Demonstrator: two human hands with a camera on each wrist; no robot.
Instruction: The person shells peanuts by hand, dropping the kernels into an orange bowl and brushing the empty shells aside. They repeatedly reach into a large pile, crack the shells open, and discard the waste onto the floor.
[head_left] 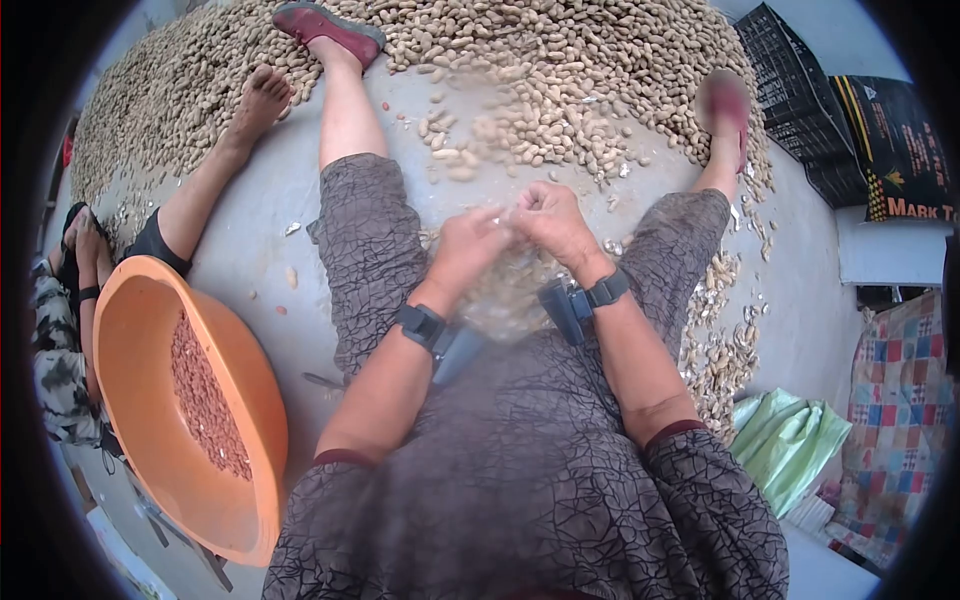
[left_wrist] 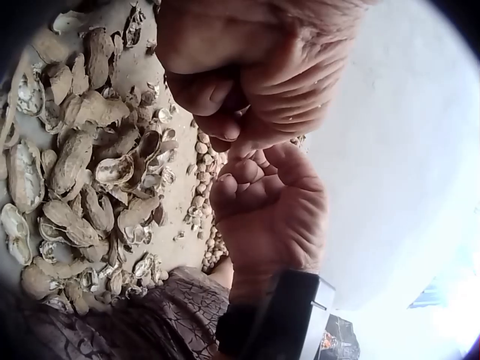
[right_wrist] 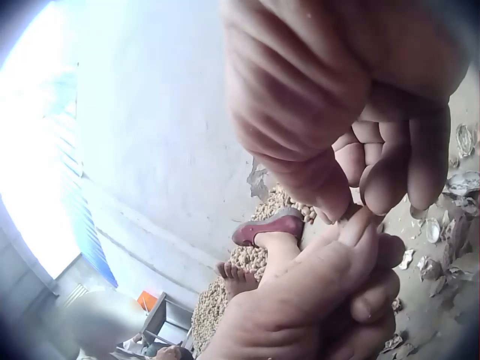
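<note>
In the head view, the left hand (head_left: pixel 470 245) and right hand (head_left: pixel 553 225) meet at their fingertips over blurred peanut shells (head_left: pixel 505 295) between the legs. Both have bent fingers and pinch at one small spot. In the left wrist view the left hand (left_wrist: pixel 259 67), above, curls its fingers; the right hand (left_wrist: pixel 270 202) meets it from below. The right wrist view shows the right hand's thumb (right_wrist: pixel 322 184) against the left hand's fingertips (right_wrist: pixel 356 232). What they pinch looks like a small brown peanut, mostly hidden by the fingers. Broken shells (left_wrist: pixel 75 161) lie beside them.
Unshelled peanuts (head_left: pixel 560 45) form a large heap ahead. An orange basin (head_left: pixel 125 350) with reddish kernels (head_left: pixel 205 400) stands at left, near another person's bare foot (head_left: pixel 262 100). A black crate (head_left: pixel 800 110) and green sack (head_left: pixel 790 445) are at right; shells (head_left: pixel 720 370) lie beside the right leg.
</note>
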